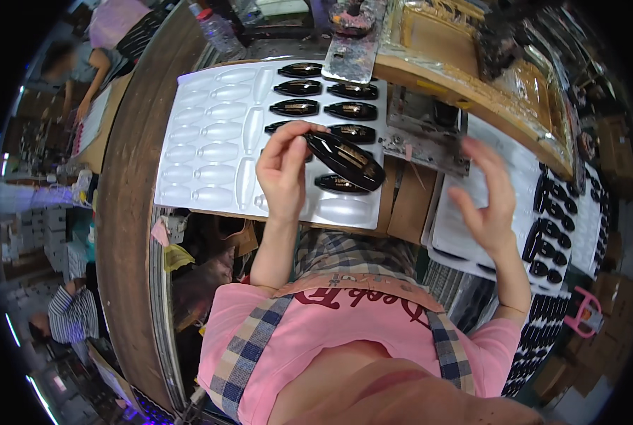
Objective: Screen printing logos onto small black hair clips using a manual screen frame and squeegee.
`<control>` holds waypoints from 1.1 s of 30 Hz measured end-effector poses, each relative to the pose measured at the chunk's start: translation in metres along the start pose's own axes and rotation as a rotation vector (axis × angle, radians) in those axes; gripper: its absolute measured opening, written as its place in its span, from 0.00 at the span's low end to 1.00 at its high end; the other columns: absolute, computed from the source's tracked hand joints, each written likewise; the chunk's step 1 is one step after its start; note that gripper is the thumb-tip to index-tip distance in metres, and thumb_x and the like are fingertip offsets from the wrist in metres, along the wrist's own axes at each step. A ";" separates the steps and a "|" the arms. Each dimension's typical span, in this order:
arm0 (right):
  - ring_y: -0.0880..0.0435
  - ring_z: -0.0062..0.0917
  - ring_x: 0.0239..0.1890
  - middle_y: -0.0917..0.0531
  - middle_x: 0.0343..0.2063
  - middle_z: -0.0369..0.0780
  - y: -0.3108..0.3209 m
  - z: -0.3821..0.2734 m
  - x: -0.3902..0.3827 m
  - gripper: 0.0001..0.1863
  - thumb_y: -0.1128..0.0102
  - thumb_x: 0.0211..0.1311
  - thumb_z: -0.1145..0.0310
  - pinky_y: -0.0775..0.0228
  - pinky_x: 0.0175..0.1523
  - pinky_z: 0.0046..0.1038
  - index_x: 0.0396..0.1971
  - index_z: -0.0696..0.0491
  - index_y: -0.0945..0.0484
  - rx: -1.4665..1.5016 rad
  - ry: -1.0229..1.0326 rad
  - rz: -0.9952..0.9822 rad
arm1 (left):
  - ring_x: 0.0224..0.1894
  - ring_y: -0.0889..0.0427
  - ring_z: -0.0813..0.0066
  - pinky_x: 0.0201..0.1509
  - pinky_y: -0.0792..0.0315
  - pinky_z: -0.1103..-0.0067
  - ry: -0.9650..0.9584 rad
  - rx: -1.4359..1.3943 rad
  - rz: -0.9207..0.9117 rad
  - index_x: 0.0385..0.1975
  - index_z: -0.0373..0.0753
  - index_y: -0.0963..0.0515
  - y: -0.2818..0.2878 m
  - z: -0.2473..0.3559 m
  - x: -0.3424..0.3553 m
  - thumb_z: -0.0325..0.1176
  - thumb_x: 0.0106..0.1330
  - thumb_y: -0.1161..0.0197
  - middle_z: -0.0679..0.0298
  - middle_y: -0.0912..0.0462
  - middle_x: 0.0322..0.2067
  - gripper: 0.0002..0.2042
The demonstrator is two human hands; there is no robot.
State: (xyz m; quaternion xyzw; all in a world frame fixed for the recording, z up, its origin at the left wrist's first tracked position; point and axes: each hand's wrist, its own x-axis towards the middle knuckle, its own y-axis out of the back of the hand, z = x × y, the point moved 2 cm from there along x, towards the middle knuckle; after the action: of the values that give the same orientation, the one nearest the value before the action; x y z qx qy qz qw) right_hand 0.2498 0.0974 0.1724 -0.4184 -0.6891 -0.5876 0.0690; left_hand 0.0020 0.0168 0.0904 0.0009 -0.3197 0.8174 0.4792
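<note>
My left hand (284,173) pinches one end of a glossy black bottle-shaped piece (346,161) with gold lettering, holding it tilted above a white moulded tray (221,170). Several similar black pieces, such as one at the tray's far side (294,107), lie in its right-hand hollows; the hollows on the left hold none. My right hand (488,205) is raised with fingers apart and nothing in it. It is over a stack of white trays (465,230), just right of a stained metal fixture (430,149).
A wooden-framed screen (465,92) tops the fixture at the far right. A clear bottle with a red cap (219,34) is behind the tray. Filled trays of black pieces (550,241) lie farther right, near a pink stool (584,312). A wooden bench (129,184) runs along the left; other people sit beyond it.
</note>
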 end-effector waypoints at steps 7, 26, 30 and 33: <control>0.24 0.28 0.28 0.23 0.29 0.42 -0.026 -0.044 -0.029 0.25 0.32 0.40 0.68 0.32 0.31 0.23 0.41 0.58 0.29 0.378 -0.322 -0.170 | 0.42 0.27 0.64 0.51 0.33 0.67 -0.128 -0.041 -0.099 0.39 0.30 0.31 -0.030 -0.006 -0.031 0.23 0.62 0.54 0.54 0.28 0.38 0.09; 0.24 0.28 0.28 0.23 0.29 0.42 -0.021 -0.044 -0.033 0.22 0.35 0.40 0.77 0.32 0.31 0.24 0.41 0.58 0.29 0.356 -0.258 -0.084 | 0.42 0.25 0.71 0.44 0.30 0.83 -0.065 0.249 -0.109 0.38 0.29 0.27 -0.011 0.004 -0.052 0.14 0.53 0.46 0.52 0.25 0.39 0.12; 0.24 0.28 0.28 0.23 0.30 0.42 -0.024 -0.044 -0.034 0.22 0.35 0.40 0.77 0.32 0.31 0.24 0.41 0.58 0.29 0.360 -0.262 -0.097 | 0.40 0.24 0.72 0.41 0.30 0.85 -0.063 0.278 -0.099 0.36 0.29 0.26 -0.006 0.004 -0.054 0.13 0.53 0.46 0.53 0.25 0.39 0.11; 0.24 0.28 0.28 0.23 0.30 0.42 -0.025 -0.043 -0.035 0.22 0.35 0.40 0.77 0.32 0.32 0.24 0.41 0.58 0.29 0.357 -0.273 -0.105 | 0.40 0.24 0.73 0.41 0.31 0.85 -0.043 0.278 -0.100 0.35 0.30 0.26 -0.007 0.003 -0.053 0.14 0.53 0.46 0.53 0.25 0.39 0.10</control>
State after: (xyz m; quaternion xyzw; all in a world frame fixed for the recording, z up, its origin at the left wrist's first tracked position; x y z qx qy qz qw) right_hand 0.2388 0.0438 0.1455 -0.4385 -0.8059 -0.3974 0.0174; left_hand 0.0349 -0.0242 0.0803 0.1008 -0.2134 0.8287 0.5076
